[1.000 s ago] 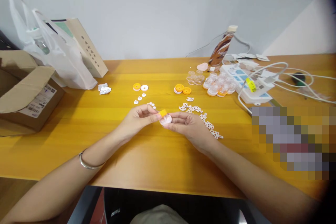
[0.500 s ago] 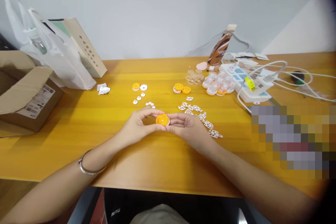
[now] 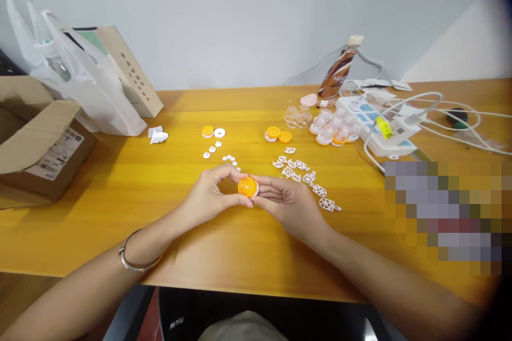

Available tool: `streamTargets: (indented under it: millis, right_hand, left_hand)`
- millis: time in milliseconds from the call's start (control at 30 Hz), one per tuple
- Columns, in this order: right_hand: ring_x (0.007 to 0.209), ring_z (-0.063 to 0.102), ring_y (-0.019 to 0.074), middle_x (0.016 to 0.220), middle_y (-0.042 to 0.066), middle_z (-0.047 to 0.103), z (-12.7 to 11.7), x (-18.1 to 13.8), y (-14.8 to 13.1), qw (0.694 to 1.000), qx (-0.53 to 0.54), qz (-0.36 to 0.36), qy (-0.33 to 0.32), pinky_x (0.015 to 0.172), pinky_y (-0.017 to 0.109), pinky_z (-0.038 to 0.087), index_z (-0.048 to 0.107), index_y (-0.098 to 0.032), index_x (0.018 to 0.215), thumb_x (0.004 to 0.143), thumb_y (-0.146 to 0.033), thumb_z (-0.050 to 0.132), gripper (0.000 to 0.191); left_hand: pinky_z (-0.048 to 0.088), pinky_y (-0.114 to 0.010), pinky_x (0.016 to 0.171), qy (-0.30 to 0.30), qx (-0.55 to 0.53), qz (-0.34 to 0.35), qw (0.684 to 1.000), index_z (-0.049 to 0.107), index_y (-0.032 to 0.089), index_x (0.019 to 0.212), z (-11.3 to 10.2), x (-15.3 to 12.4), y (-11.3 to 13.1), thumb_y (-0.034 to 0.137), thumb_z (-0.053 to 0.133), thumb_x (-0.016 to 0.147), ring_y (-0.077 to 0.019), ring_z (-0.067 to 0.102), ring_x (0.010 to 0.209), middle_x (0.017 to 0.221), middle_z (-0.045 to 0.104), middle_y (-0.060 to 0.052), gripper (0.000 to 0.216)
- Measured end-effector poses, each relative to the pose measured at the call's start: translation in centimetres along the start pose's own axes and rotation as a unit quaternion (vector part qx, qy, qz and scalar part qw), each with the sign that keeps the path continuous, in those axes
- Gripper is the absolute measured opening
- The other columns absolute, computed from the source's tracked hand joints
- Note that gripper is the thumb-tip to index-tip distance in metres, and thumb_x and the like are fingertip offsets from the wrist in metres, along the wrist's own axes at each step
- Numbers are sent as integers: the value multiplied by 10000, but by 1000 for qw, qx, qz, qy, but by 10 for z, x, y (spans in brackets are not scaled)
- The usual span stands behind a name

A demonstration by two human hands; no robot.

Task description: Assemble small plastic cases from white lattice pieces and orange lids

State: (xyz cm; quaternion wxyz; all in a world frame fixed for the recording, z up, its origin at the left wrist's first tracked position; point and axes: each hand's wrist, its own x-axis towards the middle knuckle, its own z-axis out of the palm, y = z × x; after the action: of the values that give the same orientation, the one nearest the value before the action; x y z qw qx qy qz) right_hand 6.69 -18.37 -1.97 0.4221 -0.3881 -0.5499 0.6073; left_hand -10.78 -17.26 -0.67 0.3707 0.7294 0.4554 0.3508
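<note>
Between my two hands is a small round orange plastic case (image 3: pixel 247 187) with a white underside, its orange face turned up towards me. My left hand (image 3: pixel 216 187) pinches its left side with thumb and fingers. From the other side, the fingers and thumb of my right hand (image 3: pixel 286 200) close on its right edge. Small white discs (image 3: pixel 229 158) lie just beyond my left hand. White spoked plastic pieces (image 3: pixel 308 177) are scattered beyond and beside my right hand. Farther back sit orange round parts (image 3: pixel 273 132) and, to the left, an orange disc (image 3: pixel 207 131) beside a white ring (image 3: pixel 220 132).
Clear domed cases (image 3: pixel 333 127) are heaped at the right, near clear rings (image 3: pixel 298 117), a brown-labelled bottle (image 3: pixel 338 72) and a power strip (image 3: pixel 376 128) with white cables. A cardboard box (image 3: pixel 40 144), a white plastic bag (image 3: pixel 96 85) and crumpled foil (image 3: pixel 158 135) are at left.
The held case has dropped very slightly towards me and shows its orange face more fully. The thumbs have shifted lower along its edge. Both hands keep hold of it.
</note>
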Motion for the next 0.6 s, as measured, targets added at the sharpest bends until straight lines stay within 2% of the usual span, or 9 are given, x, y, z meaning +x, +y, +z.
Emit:
streamTargets:
  millis: [233, 367, 500, 600]
  right_hand:
    - [710, 673, 154, 745, -13, 715, -2, 4, 1, 999, 16, 47, 9, 767, 317, 536, 670, -227, 867, 546, -240, 741, 329]
    - [665, 664, 130, 723, -26, 705, -3, 8, 4, 998, 12, 66, -9, 732, 290, 528, 627, -228, 861, 564, -244, 732, 315]
    - [673, 658, 122, 724, -27, 695, -3, 9, 10, 997, -10, 54, -52, 706, 280, 521, 550, -235, 912, 621, -239, 694, 325]
    - [706, 658, 140, 749, -10, 689, -9, 9, 5, 994, -86, 9, -62, 709, 299, 521, 549, -237, 904, 653, -257, 669, 279]
  left_hand:
    - [408, -281, 727, -28, 38, 52, 998, 608, 169, 793, -6, 1, 0, 344, 721, 630, -147, 529, 765, 782, 600, -13, 265]
    - [431, -280, 715, -78, 34, 45, 995, 620, 170, 860, -11, 1, -1, 342, 687, 675, -138, 540, 739, 807, 611, -24, 261]
    - [453, -285, 755, -114, 27, 50, 992, 610, 164, 931, -16, 1, -2, 329, 639, 722, -151, 578, 801, 881, 635, -47, 268]
    - [456, -273, 752, -131, 78, 66, 986, 606, 176, 937, -18, 1, -2, 296, 620, 727, -146, 589, 794, 877, 646, -34, 242]
